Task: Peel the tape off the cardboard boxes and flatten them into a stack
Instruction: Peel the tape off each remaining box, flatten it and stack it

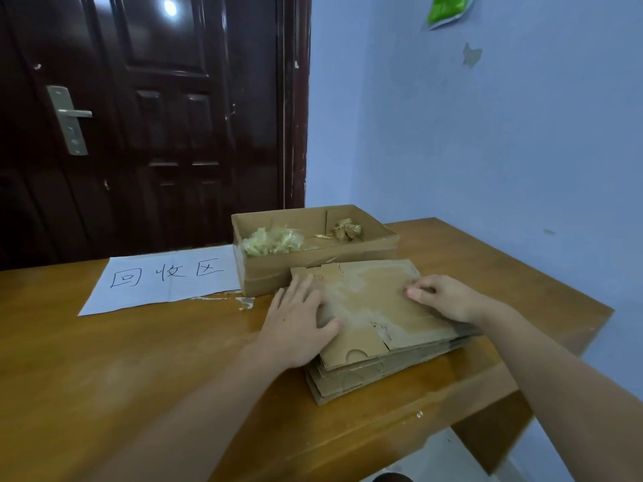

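- A stack of flattened brown cardboard boxes (382,328) lies on the wooden brown table (121,360), near its right front part, and touches the front wall of an open shallow cardboard tray box (313,269) behind it.
- The person's left hand (295,325) rests flat on the left edge of the top sheet, fingers straight and a little spread, thumb lying on the cardboard; it grips nothing.
- The right hand (442,297) presses on the right part of the top sheet with fingers bent at the knuckles; what is under the fingertips is hidden, so one cannot tell if they pinch something.
- The top sheet has pale, whitish patches; whether tape remains there is hard to make out.
- The lower sheets show only at their edges, so their number is unclear.
- Inside the tray box lie crumpled yellowish tape pieces (271,240) on the left and a small brownish crumpled lump (348,231) on the right.
- A white paper sheet with handwritten black characters (167,280) lies left of the tray box; its right edge is hidden behind the tray.
- A dark brown door (156,116) stands behind, cut off at the top.
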A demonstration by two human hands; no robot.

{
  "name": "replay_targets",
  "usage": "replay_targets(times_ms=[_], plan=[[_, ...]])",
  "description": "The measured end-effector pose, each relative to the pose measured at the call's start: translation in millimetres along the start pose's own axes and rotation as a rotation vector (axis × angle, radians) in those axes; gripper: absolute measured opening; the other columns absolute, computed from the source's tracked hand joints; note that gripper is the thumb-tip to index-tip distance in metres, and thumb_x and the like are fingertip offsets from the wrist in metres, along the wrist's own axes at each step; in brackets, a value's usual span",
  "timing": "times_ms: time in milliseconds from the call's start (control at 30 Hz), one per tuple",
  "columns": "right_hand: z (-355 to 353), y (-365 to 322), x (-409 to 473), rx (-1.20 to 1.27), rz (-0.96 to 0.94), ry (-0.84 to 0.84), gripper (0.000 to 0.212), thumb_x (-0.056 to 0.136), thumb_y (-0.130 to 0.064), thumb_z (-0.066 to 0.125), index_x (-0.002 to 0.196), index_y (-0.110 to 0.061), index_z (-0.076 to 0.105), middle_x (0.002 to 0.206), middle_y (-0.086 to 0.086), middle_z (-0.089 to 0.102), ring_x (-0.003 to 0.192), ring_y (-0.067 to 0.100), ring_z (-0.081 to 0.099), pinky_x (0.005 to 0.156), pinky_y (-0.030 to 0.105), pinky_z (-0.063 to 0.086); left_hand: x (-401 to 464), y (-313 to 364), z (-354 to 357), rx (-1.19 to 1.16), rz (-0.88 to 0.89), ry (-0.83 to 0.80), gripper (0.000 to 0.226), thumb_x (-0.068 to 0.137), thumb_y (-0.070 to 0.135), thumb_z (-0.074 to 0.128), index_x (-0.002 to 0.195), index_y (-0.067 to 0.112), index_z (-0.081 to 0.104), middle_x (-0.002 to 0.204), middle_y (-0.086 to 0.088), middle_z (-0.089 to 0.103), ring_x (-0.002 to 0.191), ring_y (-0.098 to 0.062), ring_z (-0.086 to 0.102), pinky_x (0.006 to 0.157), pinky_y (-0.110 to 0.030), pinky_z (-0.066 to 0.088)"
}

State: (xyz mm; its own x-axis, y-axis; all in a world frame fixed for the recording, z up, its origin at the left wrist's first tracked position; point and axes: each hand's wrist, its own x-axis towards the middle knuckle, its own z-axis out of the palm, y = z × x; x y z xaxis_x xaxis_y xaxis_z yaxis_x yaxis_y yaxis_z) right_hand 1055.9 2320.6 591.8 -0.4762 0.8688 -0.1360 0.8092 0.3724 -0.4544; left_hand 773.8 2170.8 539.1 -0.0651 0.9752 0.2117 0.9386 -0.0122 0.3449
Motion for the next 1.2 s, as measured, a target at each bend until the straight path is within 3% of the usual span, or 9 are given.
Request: replay_targets(times_ms=[100,167,333,433,567,667,800,1033,1200], plan=[[12.3,-10.5,3.8,-0.061,0.016,0.071,0.089,0.075,-0.088,0.036,0.130,-0.022,0.057,0.131,0.000,0.059,0.113,0.020,0.058,0.094,0.037,0.047,-2.8,5.8,1.2,0.010,0.033,-0.017,0.059,0.098,0.067,0.030,0.135,0.024,0.044,0.152,0.000,0.042,0.147,-0.020,0.030,0.127,-0.045,0.013],[23.0,-13.9,6.6,-0.113,0.022,0.106,0.090,0.076,-0.092,0.038,0.133,-0.024,0.050,0.127,0.001,0.051,0.110,0.022,0.057,0.091,0.039,0.048,-6.9,9.1,0.9,0.051,0.030,-0.002,0.062,0.093,0.070,0.025,0.131,0.024,0.044,0.143,0.001,0.046,0.136,-0.020,0.039,0.122,-0.045,0.025],[28.0,-15.5,13.5,-0.181,0.032,0.062,0.086,0.080,-0.090,0.035,0.150,-0.040,0.038,0.148,0.006,0.039,0.130,0.030,0.050,0.109,0.049,0.042,-8.4,8.2,0.0,0.109,0.032,-0.012,0.080,0.089,0.076,0.016,0.149,0.028,0.037,0.151,0.004,0.039,0.141,-0.018,0.032,0.123,-0.044,0.022],[25.0,-21.3,17.4,-0.232,0.050,0.029,0.087,0.083,-0.088,0.033,0.152,-0.036,0.039,0.151,0.009,0.039,0.134,0.029,0.047,0.113,0.051,0.038,-1.5,6.0,-4.8,0.116,0.019,-0.057,0.092,0.084,0.088,0.012,0.154,0.033,0.035,0.152,0.006,0.037,0.142,-0.018,0.029,0.123,-0.045,0.021],[34.5,-48.2,20.9,-0.272,0.123,0.084,0.126,0.063,-0.106,0.017,0.149,-0.017,0.043,0.153,0.015,0.045,0.138,0.031,0.044,0.108,0.051,0.042,5.8,8.7,-6.2,0.152,-0.002,-0.047,0.098,0.078,0.094,0.014,0.148,0.033,0.043,0.146,0.002,0.042,0.139,-0.023,0.034,0.122,-0.048,0.021],[56.4,-59.5,25.7,-0.337,0.198,0.142,0.141,0.054,-0.110,0.009,0.159,-0.016,0.020,0.166,0.019,0.020,0.153,0.034,0.018,0.120,0.058,0.018,7.1,9.0,-0.5,0.156,0.077,-0.038,0.095,0.086,0.087,0.020,0.151,0.020,0.041,0.160,-0.004,0.034,0.151,-0.023,0.024,0.128,-0.044,0.005],[67.3,-54.0,28.8,-0.313,0.215,0.142,0.137,0.052,-0.110,-0.001,0.163,-0.031,0.005,0.170,0.018,0.000,0.157,0.032,-0.004,0.123,0.059,-0.002,8.7,6.4,6.0,0.096,0.089,-0.112,0.101,0.091,0.084,0.020,0.161,0.011,0.020,0.172,-0.007,0.006,0.158,-0.019,0.000,0.128,-0.040,0.000],[64.3,-54.3,28.2,-0.333,0.206,0.111,0.134,0.053,-0.108,-0.004,0.163,-0.032,0.005,0.170,0.018,-0.001,0.157,0.031,-0.003,0.124,0.057,0.000,13.7,3.1,6.5,0.137,0.089,-0.185,0.093,0.092,0.084,0.012,0.164,0.025,0.011,0.173,-0.004,-0.001,0.158,-0.018,-0.007,0.128,-0.043,-0.002],[50.3,-54.6,23.4,-0.298,0.198,0.032,0.101,0.082,-0.092,0.011,0.163,-0.032,0.007,0.170,0.017,-0.001,0.157,0.031,-0.002,0.125,0.054,0.003,14.9,4.4,-0.6,0.117,0.081,-0.252,0.092,0.093,0.084,0.012,0.164,0.026,0.007,0.173,-0.001,-0.005,0.158,-0.017,-0.010,0.126,-0.043,-0.004]])
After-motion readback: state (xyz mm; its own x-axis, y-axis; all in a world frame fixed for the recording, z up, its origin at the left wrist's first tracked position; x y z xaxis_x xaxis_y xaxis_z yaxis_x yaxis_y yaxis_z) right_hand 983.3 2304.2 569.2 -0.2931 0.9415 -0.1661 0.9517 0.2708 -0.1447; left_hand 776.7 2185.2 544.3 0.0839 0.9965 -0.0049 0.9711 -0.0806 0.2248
